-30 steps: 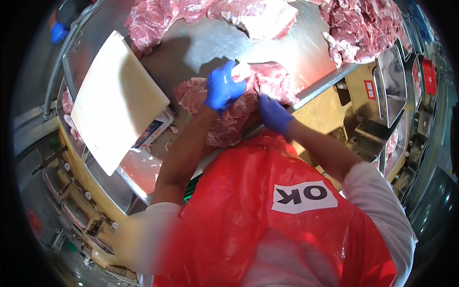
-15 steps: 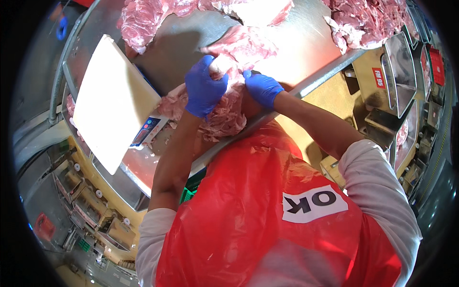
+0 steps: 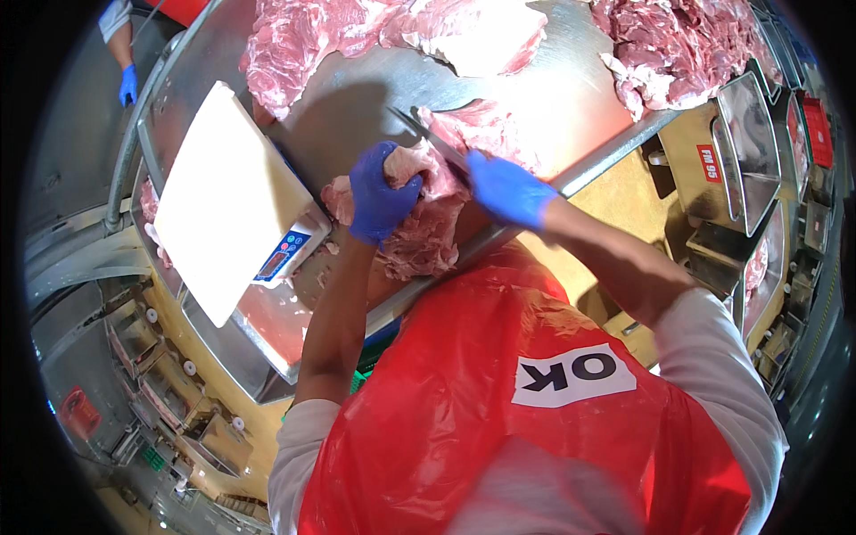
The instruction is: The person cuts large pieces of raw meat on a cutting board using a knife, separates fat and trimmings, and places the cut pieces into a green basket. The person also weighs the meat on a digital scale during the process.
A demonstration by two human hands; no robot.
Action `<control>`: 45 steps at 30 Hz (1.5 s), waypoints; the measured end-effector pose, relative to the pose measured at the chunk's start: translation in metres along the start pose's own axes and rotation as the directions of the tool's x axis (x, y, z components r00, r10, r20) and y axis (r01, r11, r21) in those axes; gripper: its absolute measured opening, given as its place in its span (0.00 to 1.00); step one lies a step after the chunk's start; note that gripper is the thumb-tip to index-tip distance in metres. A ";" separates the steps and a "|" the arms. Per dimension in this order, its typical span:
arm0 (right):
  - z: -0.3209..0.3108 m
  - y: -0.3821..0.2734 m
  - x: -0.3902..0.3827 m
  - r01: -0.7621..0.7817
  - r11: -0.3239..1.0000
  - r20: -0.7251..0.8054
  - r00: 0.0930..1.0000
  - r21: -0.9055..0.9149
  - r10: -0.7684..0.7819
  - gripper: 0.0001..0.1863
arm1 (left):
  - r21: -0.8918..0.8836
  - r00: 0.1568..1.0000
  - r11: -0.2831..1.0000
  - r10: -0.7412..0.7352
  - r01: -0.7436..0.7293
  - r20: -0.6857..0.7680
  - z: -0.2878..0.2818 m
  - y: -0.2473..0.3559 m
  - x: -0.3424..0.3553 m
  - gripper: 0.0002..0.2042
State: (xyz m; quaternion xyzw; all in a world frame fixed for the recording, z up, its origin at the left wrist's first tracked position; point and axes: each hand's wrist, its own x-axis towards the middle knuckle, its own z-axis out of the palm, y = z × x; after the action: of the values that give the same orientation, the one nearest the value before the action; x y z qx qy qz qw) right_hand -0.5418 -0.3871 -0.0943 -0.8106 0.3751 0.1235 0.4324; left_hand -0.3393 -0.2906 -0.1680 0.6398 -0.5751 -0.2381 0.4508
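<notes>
My left hand (image 3: 382, 194), in a blue glove, is closed on the pale edge of a piece of raw meat (image 3: 428, 242) lying near the front edge of the steel table. In my blue-gloved right hand (image 3: 510, 190) is a knife (image 3: 435, 138), its handle hidden by the fingers. The blade points away and to the left, across the top of the held meat, but whether it touches the meat I cannot tell. Just beyond the blade lies more pink meat (image 3: 486, 129), perhaps part of the same piece.
Left of my hands stands a scale (image 3: 283, 253) with a large white board (image 3: 227, 205) on it. Meat piles (image 3: 312, 45) lie at the far side, and another heap (image 3: 678, 45) at the far right. Metal bins (image 3: 747, 147) stand right. A co-worker's gloved hand (image 3: 128, 85) shows far left.
My right hand has turned, and the knife blade now shows over the meat. The left hand keeps its grip. The view has shifted slightly, and more of the co-worker's arm shows.
</notes>
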 end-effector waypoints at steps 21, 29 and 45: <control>0.062 0.125 -0.011 0.380 0.865 -0.092 0.898 -0.328 -0.429 0.10 | 0.616 0.846 0.777 0.410 -0.128 -0.341 -0.095 0.157 -0.015 0.07; -0.012 0.093 -0.005 0.133 0.849 -0.242 0.970 0.511 -0.006 0.09 | -0.578 0.563 0.676 -0.283 -0.457 -0.777 -0.226 0.162 0.054 0.15; 0.021 0.071 -0.022 0.213 0.854 -0.311 0.948 0.474 -0.064 0.06 | 0.219 0.397 0.502 -0.282 0.837 -0.874 -0.364 -0.037 -0.055 0.20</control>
State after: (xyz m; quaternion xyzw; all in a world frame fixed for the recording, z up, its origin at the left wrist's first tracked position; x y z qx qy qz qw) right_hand -0.6048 -0.3838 -0.1389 -0.7045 0.3922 -0.1277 0.5776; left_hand -0.0331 -0.1303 -0.0364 0.9496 -0.1013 0.1099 0.2754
